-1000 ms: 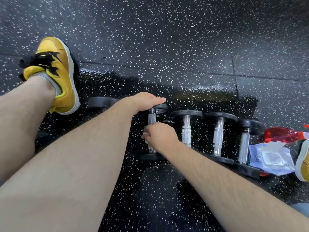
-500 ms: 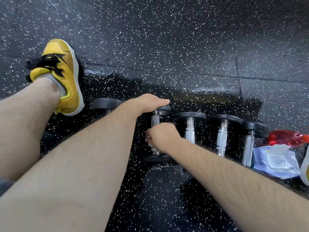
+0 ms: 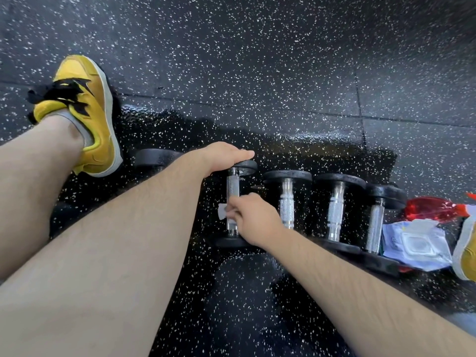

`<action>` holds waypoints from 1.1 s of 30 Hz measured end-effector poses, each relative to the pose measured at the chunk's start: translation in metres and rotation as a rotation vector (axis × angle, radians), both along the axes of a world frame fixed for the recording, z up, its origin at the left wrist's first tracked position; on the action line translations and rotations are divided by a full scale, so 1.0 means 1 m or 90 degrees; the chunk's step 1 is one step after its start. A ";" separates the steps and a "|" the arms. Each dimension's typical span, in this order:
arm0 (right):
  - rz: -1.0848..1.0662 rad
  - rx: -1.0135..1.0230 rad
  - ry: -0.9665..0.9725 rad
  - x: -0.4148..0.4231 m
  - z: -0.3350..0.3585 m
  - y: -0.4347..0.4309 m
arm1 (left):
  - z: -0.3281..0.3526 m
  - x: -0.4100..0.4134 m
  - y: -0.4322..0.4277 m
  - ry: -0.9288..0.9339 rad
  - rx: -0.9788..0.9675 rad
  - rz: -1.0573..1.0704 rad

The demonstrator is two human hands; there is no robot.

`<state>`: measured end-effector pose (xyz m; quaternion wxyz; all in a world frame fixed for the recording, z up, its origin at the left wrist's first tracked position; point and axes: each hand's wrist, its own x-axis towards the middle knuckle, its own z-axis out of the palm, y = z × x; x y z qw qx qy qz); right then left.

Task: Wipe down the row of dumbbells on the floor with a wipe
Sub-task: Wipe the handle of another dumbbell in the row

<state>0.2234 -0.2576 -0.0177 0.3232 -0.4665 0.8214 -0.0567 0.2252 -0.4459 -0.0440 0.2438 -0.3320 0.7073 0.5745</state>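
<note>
Mid-frame, our left hand lies flat on the dumbbell head; right hand pinches the wipe at its handle. If the left eases, we risk it rolling; the wipe could slip.

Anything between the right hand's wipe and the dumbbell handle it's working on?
Nothing visible. The right hand pinches the wipe directly against the handle of the dumbbell. The left hand rests on its far head, clear of the handle.
</note>
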 end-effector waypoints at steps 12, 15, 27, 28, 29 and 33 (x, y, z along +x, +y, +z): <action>-0.126 0.074 -0.062 -0.010 0.006 -0.003 | -0.004 -0.001 0.000 -0.002 -0.005 0.008; -0.188 0.069 -0.083 -0.016 0.007 -0.011 | -0.003 -0.002 0.001 -0.007 0.005 0.019; -0.281 0.178 -0.153 -0.009 0.001 -0.002 | -0.004 -0.002 -0.001 -0.017 -0.013 0.002; -0.280 0.186 -0.159 -0.006 0.000 0.002 | -0.004 -0.002 -0.001 -0.018 -0.008 0.005; -0.286 0.190 -0.169 -0.003 -0.001 0.007 | -0.004 -0.002 -0.001 -0.018 -0.005 0.005; -0.380 0.138 -0.196 -0.006 0.000 0.007 | -0.006 -0.003 0.000 -0.014 -0.010 0.005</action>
